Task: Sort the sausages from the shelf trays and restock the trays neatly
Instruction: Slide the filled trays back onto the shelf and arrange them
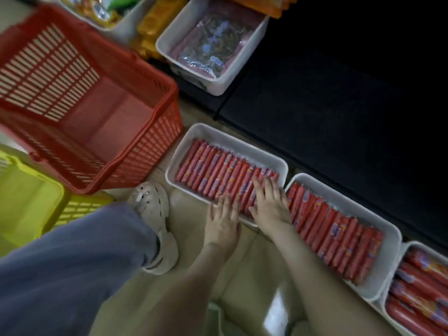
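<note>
A white tray [194, 134] lies on the floor, filled with a neat row of thin red sausages [213, 168]. My left hand [224, 218] rests flat on the tray's near edge, fingers spread over the sausage ends. Beside it, my right hand [269, 204] lies flat on the sausages at the tray's right end. Neither hand grips anything. A second white tray [378, 215] to the right holds another row of red sausages [337, 231]. A third tray [409, 246] at the lower right holds thicker red sausages [419, 294].
An empty red basket [80, 98] stands at the left, with a yellow basket [29, 200] below it. A white bin [242, 69] of packets sits on the dark shelf [339, 93]. My leg and shoe [155, 214] are left of the hands.
</note>
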Motion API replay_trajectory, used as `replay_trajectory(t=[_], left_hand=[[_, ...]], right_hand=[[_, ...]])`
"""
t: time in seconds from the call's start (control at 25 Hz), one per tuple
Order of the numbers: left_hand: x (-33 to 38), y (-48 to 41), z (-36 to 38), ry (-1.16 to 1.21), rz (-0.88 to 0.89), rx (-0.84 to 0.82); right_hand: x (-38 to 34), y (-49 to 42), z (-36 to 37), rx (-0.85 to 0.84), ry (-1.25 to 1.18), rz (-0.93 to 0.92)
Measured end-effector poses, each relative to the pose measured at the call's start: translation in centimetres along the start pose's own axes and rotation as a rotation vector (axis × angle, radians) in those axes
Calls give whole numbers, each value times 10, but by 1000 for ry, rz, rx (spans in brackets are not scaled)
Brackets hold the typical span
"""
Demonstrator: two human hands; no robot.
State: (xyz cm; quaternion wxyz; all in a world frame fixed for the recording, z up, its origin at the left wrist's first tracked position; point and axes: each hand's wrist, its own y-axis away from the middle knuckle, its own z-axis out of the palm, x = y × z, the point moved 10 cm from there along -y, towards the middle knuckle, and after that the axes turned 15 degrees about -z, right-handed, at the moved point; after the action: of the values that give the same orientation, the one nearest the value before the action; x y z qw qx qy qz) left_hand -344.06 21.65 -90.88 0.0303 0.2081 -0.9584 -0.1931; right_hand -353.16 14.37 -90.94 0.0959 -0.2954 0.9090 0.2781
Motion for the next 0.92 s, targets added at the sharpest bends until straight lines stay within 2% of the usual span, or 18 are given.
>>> replay_trajectory(t=[0.08,0.2,0.28,0.36,0.44,0.56,0.68,0.72,0.8,0.92], left_hand=[[15,-5,22,-43,148,-123],[7,-2,35,45,227,-130],[-9,2,30,124,253,39],[-37,-3,13,176,181,189],[-72,-11,7,183,13,236],[-116,-12,14,262,-248,170],[-142,-9,28,611,-493,-64],[-146,-11,34,733,-526,-124],[-154,-19,32,919,-480,-104],[-156,-25,43,1187,-415,-149]], right_hand=[[12,-9,20,-113,37,3],[17,-4,50,-232,108,11],[10,3,50,-168,152,-14],[-2,0,37,-45,154,-55],[-9,-11,24,57,117,-63],[-17,-33,37,1,-123,-42],[-31,-40,59,-87,-348,-11],[-33,-40,59,-76,-355,-11],[-31,-40,57,-32,-379,-4],[-21,-40,56,17,-573,73]])
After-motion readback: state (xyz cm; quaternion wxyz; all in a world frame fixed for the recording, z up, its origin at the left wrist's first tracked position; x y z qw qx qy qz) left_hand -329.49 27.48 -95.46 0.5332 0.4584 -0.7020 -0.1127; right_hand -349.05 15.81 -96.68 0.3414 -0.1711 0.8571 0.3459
